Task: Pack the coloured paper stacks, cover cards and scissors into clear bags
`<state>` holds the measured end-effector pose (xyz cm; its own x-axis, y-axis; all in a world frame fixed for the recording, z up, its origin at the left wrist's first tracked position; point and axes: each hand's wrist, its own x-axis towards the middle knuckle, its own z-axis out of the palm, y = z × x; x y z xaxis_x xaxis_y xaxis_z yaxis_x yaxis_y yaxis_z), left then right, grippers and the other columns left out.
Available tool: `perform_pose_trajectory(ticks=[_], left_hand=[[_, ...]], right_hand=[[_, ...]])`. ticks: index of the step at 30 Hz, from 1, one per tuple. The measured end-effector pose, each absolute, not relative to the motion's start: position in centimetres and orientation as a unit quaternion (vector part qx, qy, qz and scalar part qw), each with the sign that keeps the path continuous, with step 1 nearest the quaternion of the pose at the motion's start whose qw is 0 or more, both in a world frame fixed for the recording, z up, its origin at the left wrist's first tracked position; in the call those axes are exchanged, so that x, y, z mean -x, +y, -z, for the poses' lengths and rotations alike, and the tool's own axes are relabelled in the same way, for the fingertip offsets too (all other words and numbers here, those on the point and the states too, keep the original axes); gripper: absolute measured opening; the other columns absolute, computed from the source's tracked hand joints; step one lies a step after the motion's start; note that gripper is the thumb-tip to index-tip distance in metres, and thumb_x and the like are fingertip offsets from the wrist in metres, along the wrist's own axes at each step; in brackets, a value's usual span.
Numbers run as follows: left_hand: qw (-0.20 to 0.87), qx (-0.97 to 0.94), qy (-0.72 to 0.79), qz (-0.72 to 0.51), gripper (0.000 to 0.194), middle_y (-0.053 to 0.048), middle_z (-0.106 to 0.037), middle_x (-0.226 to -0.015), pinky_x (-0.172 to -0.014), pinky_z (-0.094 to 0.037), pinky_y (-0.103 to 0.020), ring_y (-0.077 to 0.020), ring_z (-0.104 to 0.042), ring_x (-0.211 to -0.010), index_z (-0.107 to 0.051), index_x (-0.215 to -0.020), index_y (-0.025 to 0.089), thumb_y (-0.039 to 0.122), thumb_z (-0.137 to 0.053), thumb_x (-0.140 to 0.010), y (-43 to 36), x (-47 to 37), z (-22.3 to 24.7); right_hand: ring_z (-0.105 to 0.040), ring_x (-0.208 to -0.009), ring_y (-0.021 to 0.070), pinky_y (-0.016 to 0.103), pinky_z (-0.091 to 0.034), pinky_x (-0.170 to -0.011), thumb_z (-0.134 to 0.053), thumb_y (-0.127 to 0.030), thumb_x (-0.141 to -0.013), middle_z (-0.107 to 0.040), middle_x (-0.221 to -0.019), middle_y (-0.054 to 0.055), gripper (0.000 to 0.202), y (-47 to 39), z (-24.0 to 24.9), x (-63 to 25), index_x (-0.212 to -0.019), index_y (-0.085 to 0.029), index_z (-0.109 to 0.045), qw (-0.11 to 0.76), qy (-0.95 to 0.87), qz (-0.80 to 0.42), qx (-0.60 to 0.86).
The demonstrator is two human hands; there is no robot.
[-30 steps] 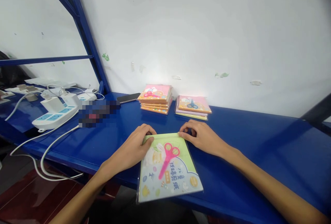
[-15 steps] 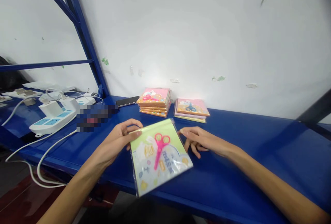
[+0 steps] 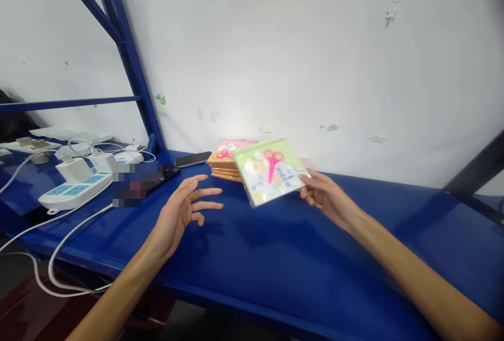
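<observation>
My right hand (image 3: pixel 321 191) pinches the lower right corner of a green booklet (image 3: pixel 289 147) in a clear plastic sleeve. Pink children's scissors (image 3: pixel 272 162) show on its front. The booklet is held tilted above the blue table, in front of the stacks at the back. My left hand (image 3: pixel 185 207) is off to the left with fingers spread and nothing in it. Behind the booklet stands a stack of similar packaged booklets (image 3: pixel 224 168), pink and orange, with pink scissors on the top one. A second stack is almost wholly hidden by the green booklet.
A dark phone (image 3: pixel 192 159) lies near the wall on the blue table (image 3: pixel 275 257). At left are a white power strip (image 3: pixel 74 191) with plugged-in chargers, trailing white cables (image 3: pixel 59 257) and another phone (image 3: pixel 165 176), partly blurred out. A blue metal frame (image 3: pixel 132 68) rises beside the wall.
My left hand has let go of the green booklet and opened. My right hand has taken the booklet by its corner and moved it up and away from me, toward the stacks.
</observation>
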<state>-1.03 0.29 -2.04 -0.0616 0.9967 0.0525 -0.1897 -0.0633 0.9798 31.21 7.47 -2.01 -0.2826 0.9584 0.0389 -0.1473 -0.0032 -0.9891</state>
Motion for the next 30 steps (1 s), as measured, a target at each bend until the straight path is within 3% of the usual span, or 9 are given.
perform_pose_trajectory(ticks=[4,10,13,17,19,23,25,27,30], left_hand=[[0.513,-0.47,0.456,-0.555,0.038,-0.012,-0.075,-0.099,-0.049,-0.046,-0.023,-0.0253,-0.075,-0.077,-0.057,-0.119,0.018,0.048,-0.054,-0.095,0.6,1.3,2.3],[0.512,-0.513,0.48,-0.495,0.032,-0.006,-0.073,-0.088,-0.048,-0.043,-0.021,-0.0204,-0.074,-0.068,-0.058,-0.106,0.019,0.048,-0.059,-0.092,1.3,0.9,3.4],[0.487,-0.549,0.505,-0.454,0.032,-0.006,-0.073,-0.087,-0.047,-0.043,-0.021,-0.0202,-0.074,-0.066,-0.058,-0.103,0.018,0.048,-0.059,-0.09,1.6,0.6,3.7],[0.439,-0.604,0.529,-0.404,0.03,-0.006,-0.073,-0.084,-0.046,-0.043,-0.023,-0.0197,-0.072,-0.062,-0.059,-0.099,0.018,0.047,-0.055,-0.09,1.7,0.2,4.2],[0.427,-0.619,0.533,-0.388,0.027,-0.005,-0.072,-0.083,-0.045,-0.043,-0.024,-0.0195,-0.071,-0.06,-0.059,-0.099,0.019,0.043,-0.055,-0.089,1.7,0.1,4.5],[0.382,-0.645,0.544,-0.378,0.017,-0.003,-0.071,-0.08,-0.049,-0.043,-0.024,-0.018,-0.069,-0.062,-0.06,-0.097,0.02,0.032,-0.052,-0.088,1.5,-0.2,5.1],[0.35,-0.659,0.55,-0.375,0.015,-0.002,-0.07,-0.078,-0.056,-0.046,-0.027,-0.0171,-0.066,-0.061,-0.061,-0.094,0.021,0.027,-0.049,-0.088,1.3,-0.4,5.4],[0.317,-0.675,0.553,-0.371,0.016,-0.001,-0.069,-0.077,-0.059,-0.045,-0.028,-0.0171,-0.064,-0.061,-0.063,-0.093,0.022,0.025,-0.049,-0.089,1.2,-0.7,5.6],[0.274,-0.701,0.549,-0.363,0.017,0.0,-0.065,-0.073,-0.06,-0.04,-0.029,-0.0174,-0.059,-0.06,-0.065,-0.091,0.023,0.021,-0.048,-0.089,1.0,-0.9,5.7]], right_hand=[[-0.048,-0.05,0.0077,0.018,-0.037,-0.042,-0.075,-0.047,-0.085,-0.067,-0.075,-0.002,0.037,9.2,1.9,-33.2,-0.11,-0.022,-0.067,0.546,-0.517,-0.497,0.434],[-0.061,-0.057,0.0113,0.021,-0.046,-0.047,-0.074,-0.047,-0.087,-0.078,-0.102,0.01,0.039,11.1,4.3,-34.9,-0.113,-0.019,-0.065,0.475,-0.536,-0.446,0.537],[-0.065,-0.057,0.015,0.023,-0.045,-0.047,-0.07,-0.052,-0.088,-0.079,-0.085,0.008,0.047,11.4,5.2,-35.0,-0.12,-0.018,-0.061,0.437,-0.569,-0.394,0.574],[-0.063,-0.045,0.0191,0.028,-0.047,-0.051,-0.063,-0.062,-0.09,-0.066,-0.052,-0.001,0.056,11.6,5.7,-35.1,-0.125,-0.018,-0.061,0.37,-0.62,-0.299,0.624],[-0.063,-0.045,0.021,0.032,-0.049,-0.056,-0.06,-0.065,-0.09,-0.066,-0.052,-0.001,0.064,11.6,5.5,-35.1,-0.132,-0.017,-0.06,0.344,-0.631,-0.263,0.643],[-0.067,-0.061,0.0287,0.039,-0.047,-0.068,-0.051,-0.071,-0.092,-0.071,-0.066,0.004,0.089,10.8,4.5,-34.7,-0.157,-0.013,-0.033,0.357,-0.611,-0.158,0.689],[-0.066,-0.068,0.03,0.038,-0.042,-0.068,-0.043,-0.066,-0.097,-0.071,-0.07,0.005,0.071,9.7,3.7,-33.8,-0.152,-0.021,-0.041,0.379,-0.608,-0.072,0.694],[-0.063,-0.064,0.0284,0.035,-0.037,-0.065,-0.037,-0.058,-0.102,-0.067,-0.064,0.002,0.049,8.6,3.0,-32.1,-0.135,-0.027,-0.056,0.39,-0.624,-0.007,0.677],[-0.06,-0.059,0.0258,0.034,-0.034,-0.064,-0.039,-0.054,-0.102,-0.063,-0.06,0.001,0.038,8.1,2.2,-28.2,-0.115,-0.028,-0.063,0.382,-0.687,-0.042,0.617]])
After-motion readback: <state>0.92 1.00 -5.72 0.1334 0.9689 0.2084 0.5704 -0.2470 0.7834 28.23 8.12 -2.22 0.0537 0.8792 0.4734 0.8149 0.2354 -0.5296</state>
